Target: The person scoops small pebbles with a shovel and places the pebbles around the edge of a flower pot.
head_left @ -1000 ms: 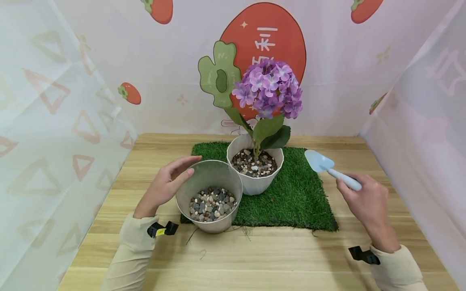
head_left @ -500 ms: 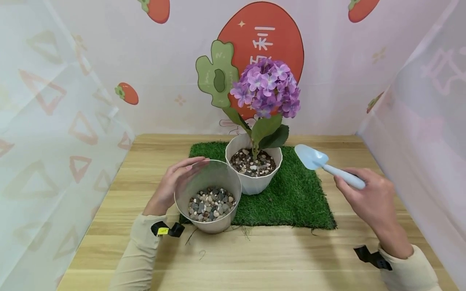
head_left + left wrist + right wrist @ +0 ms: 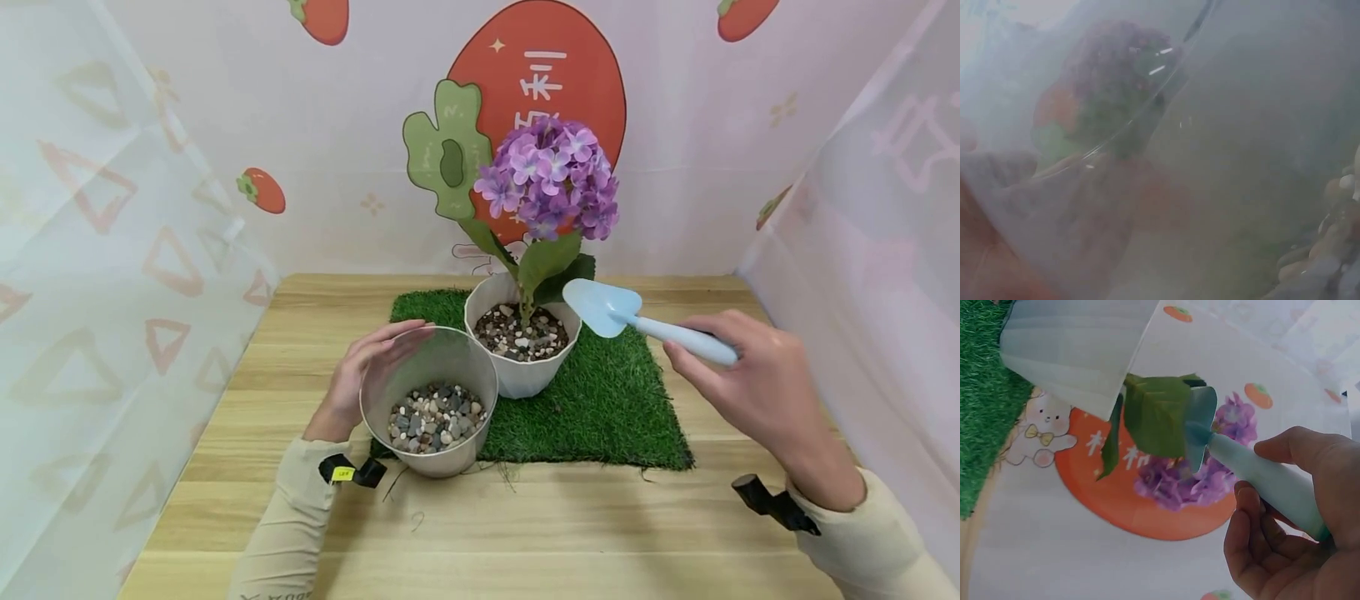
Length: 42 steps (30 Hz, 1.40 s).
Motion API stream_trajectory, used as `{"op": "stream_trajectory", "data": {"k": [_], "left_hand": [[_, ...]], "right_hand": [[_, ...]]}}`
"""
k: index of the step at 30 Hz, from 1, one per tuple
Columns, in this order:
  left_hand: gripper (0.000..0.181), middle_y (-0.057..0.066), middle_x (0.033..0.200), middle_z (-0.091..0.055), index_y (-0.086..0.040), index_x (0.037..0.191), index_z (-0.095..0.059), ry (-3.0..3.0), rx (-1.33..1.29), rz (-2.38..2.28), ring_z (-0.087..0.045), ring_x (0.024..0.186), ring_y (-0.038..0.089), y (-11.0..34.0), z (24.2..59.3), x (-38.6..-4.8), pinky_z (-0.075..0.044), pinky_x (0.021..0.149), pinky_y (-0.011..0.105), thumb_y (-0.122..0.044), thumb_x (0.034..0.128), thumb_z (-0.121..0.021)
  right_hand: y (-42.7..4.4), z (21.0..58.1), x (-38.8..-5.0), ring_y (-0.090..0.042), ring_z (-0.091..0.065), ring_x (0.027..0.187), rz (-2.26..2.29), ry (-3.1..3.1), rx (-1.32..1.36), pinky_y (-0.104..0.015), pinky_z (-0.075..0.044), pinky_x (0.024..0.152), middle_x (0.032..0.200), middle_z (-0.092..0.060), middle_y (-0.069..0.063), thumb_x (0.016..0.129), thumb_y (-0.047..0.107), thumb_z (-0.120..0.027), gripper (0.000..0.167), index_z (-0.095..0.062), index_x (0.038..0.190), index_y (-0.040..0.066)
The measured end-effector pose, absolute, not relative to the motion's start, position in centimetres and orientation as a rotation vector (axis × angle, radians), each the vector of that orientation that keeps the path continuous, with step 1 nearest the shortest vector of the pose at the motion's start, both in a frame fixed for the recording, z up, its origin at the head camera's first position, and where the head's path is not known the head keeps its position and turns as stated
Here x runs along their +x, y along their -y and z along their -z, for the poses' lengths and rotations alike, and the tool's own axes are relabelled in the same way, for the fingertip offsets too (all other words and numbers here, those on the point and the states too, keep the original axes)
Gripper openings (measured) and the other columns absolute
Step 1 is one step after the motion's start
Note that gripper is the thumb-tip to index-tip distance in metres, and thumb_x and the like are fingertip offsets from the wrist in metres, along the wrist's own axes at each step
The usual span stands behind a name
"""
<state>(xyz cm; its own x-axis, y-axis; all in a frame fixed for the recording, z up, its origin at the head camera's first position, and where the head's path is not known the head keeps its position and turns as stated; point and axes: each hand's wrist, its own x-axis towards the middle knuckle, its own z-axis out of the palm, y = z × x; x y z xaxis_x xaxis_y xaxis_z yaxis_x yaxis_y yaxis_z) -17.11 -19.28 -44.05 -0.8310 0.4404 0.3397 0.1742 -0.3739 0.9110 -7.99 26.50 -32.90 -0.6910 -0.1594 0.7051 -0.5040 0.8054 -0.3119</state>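
In the head view my right hand (image 3: 765,375) grips the handle of a pale blue trowel (image 3: 603,308), its blade at the right rim of a white flowerpot (image 3: 525,379). That pot holds dark soil with pebbles and a purple hydrangea (image 3: 551,179). To its front left stands a translucent bucket (image 3: 442,463) with mixed pebbles (image 3: 437,417) at the bottom. My left hand (image 3: 347,387) rests against the bucket's left outer side, fingers stretched along the wall and partly seen through it. The right wrist view shows the trowel handle (image 3: 1266,478) between thumb and fingers.
Pot and bucket stand on or partly on a green turf mat (image 3: 615,408) over a wooden table (image 3: 562,525). A printed cloth (image 3: 337,108) rises behind, and pale sheets hang at both sides. The left wrist view is mostly clouded by the bucket wall (image 3: 1222,156).
My right hand has carried the trowel leftward from the mat's right edge to the flowerpot's rim. My left hand has settled against the bucket's side, its thumb no longer over the rim.
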Motion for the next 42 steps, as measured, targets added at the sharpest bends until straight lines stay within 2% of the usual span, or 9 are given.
{"op": "stream_trajectory", "data": {"k": [8, 12, 17, 23, 30, 34, 38, 42], "left_hand": [[0.048, 0.022, 0.152, -0.059, 0.018, 0.15, -0.041, -1.636, 0.799, -2.348, -0.058, 0.144, 0.027, 19.1, 44.0, -17.1, -0.036, 0.131, 0.041, -0.004, 0.1116, -0.022], [0.048, 0.02, 0.152, -0.06, 0.017, 0.15, -0.042, -1.621, 0.828, -2.35, -0.058, 0.144, 0.028, 19.2, 44.3, -17.2, -0.037, 0.131, 0.04, -0.003, 0.1114, -0.022], [0.048, 0.019, 0.152, -0.061, 0.019, 0.149, -0.041, -1.595, 0.91, -2.352, -0.057, 0.145, 0.029, 19.2, 44.6, -17.4, -0.037, 0.131, 0.041, -0.002, 0.1111, -0.02], [0.048, 0.021, 0.152, -0.06, 0.022, 0.148, -0.039, -1.598, 0.926, -2.358, -0.056, 0.146, 0.032, 19.2, 44.7, -17.4, -0.037, 0.13, 0.042, -0.002, 0.1112, -0.021], [0.048, 0.022, 0.152, -0.06, 0.021, 0.149, -0.039, -1.615, 0.927, -2.347, -0.055, 0.146, 0.033, 19.1, 44.5, -17.4, -0.038, 0.13, 0.042, -0.002, 0.1112, -0.021], [0.048, 0.021, 0.151, -0.06, 0.021, 0.149, -0.038, -1.626, 0.906, -2.345, -0.056, 0.146, 0.032, 19.2, 44.4, -17.4, -0.038, 0.13, 0.042, -0.003, 0.1114, -0.022], [0.048, 0.02, 0.151, -0.061, 0.019, 0.149, -0.041, -1.621, 0.888, -2.346, -0.057, 0.145, 0.029, 19.2, 44.3, -17.2, -0.038, 0.13, 0.041, -0.003, 0.1115, -0.022], [0.048, 0.02, 0.152, -0.061, 0.018, 0.149, -0.043, -1.623, 0.885, -2.341, -0.057, 0.145, 0.029, 19.1, 44.3, -17.2, -0.039, 0.13, 0.041, -0.003, 0.1117, -0.022]], "right_hand": [[-23.4, 30.3, -9.0, 0.0, -0.055, 0.072, -0.686, 2.273, 0.806, -0.011, -0.043, 0.06, 0.089, -0.077, 0.002, 0.071, 0.006, -0.089, 0.033, -0.082, 0.103, 0.012], [-21.5, 29.6, -9.7, -0.006, -0.062, 0.07, -0.643, 2.237, 0.978, -0.013, -0.049, 0.059, 0.092, -0.077, -0.001, 0.073, 0.007, -0.087, 0.029, -0.081, 0.101, 0.009], [-19.2, 29.2, -10.6, -0.009, -0.061, 0.067, -0.628, 2.199, 1.158, -0.017, -0.052, 0.055, 0.09, -0.076, -0.004, 0.08, 0.009, -0.083, 0.021, -0.08, 0.101, 0.007], [-16.9, 29.1, -11.4, -0.006, -0.059, 0.068, -0.524, 2.255, 1.278, -0.016, -0.053, 0.054, 0.087, -0.072, -0.002, 0.078, 0.007, -0.086, 0.021, -0.079, 0.098, 0.006], [-14.6, 29.3, -12.1, -0.012, -0.062, 0.072, -0.362, 2.312, 1.333, -0.025, -0.058, 0.059, 0.089, -0.07, -0.003, 0.081, 0.014, -0.088, 0.021, -0.078, 0.098, 0.006], [-13.3, 29.4, -12.5, -0.013, -0.059, 0.073, -0.254, 2.352, 1.378, -0.027, -0.057, 0.061, 0.086, -0.066, -0.002, 0.082, 0.016, -0.087, 0.018, -0.076, 0.094, 0.009], [-12.0, 29.3, -12.9, -0.013, -0.051, 0.068, -0.132, 2.396, 1.429, -0.025, -0.048, 0.056, 0.078, -0.058, 0.001, 0.084, 0.019, -0.085, 0.017, -0.07, 0.086, 0.012], [-11.0, 29.6, -13.6, -0.014, -0.052, 0.07, -0.057, 2.404, 1.486, -0.024, -0.048, 0.056, 0.081, -0.059, 0.001, 0.085, 0.02, -0.083, 0.015, -0.071, 0.088, 0.012]]}}
